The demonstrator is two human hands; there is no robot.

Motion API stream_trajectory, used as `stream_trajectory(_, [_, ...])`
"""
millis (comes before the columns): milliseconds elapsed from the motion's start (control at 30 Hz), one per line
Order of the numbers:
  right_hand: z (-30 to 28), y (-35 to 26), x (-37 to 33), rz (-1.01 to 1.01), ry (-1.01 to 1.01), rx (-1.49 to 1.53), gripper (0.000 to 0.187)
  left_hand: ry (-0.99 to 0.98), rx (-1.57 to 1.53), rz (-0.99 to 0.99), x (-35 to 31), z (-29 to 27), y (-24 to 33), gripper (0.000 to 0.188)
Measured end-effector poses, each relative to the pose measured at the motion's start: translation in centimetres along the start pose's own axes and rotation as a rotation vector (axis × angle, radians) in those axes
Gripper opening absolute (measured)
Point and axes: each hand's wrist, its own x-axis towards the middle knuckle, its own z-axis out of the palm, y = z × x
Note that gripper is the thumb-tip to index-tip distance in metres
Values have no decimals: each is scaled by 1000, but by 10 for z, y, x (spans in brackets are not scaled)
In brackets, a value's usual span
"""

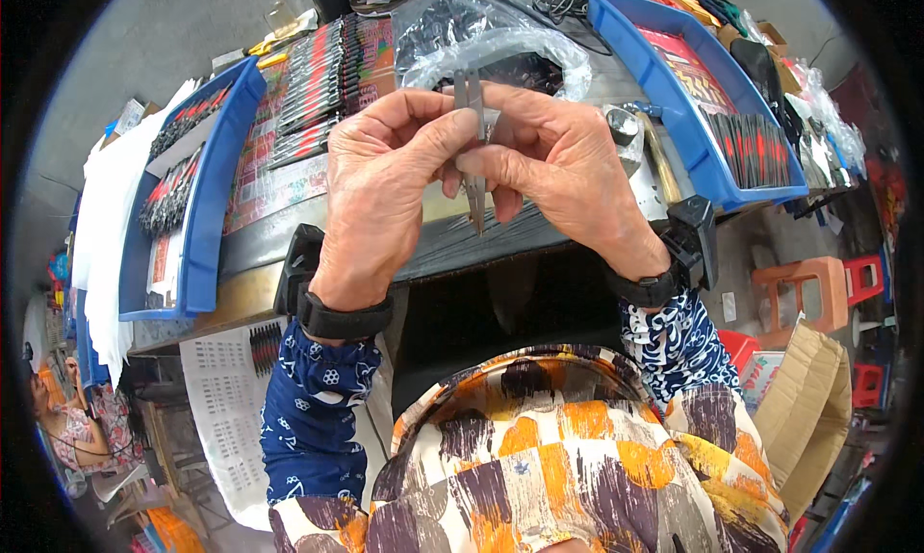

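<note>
While the left hand (390,168) and the right hand (573,154) are pinching metal tweezers (474,189) between narrowed fingers (450,135) above the tabletop (265,250), black-and-red pieces (318,81) are lying in rows, seemingly done; the held pair is apparently awaiting completion, its remaining work unclear.

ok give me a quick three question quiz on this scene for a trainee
1. True or false: the left hand and right hand both pinch the slim metal piece.
2. What stands in the blue tray at the right?
a) rolled cloths
b) slim black-and-red items
c) glass jars
3. What colour is the left wrist strap?

Key: 1 true; 2 b; 3 black.
</note>
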Motion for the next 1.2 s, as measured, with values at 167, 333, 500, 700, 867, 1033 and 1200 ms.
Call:
stream_trajectory(167, [1,2,-4,6,-18,20,43,15,-26,-41,-5,-3,-6,14])
stream_trajectory(333, [4,6,-5,0,4,16,41,10,-39,-62,-6,-6,-7,14])
stream_trajectory(500, [-7,5,-5,-37,29,-63,30,-111,-73,-185,-16,-12,-6,10])
stream_trajectory(700, [-16,2,-18,147,-156,240,22,-209,-23,-368,-37,-17,-7,13])
stream_trajectory(867, [-12,9,-28,165,-42,274,17,-100,57,-162,-52,-5,-17,19])
stream_trajectory(1033, [-3,19,-33,161,80,307,13,0,267,-31,-58,7,-29,23])
stream_trajectory(1200, [1,25,-32,147,91,284,11,55,457,-18,-60,6,-37,22])
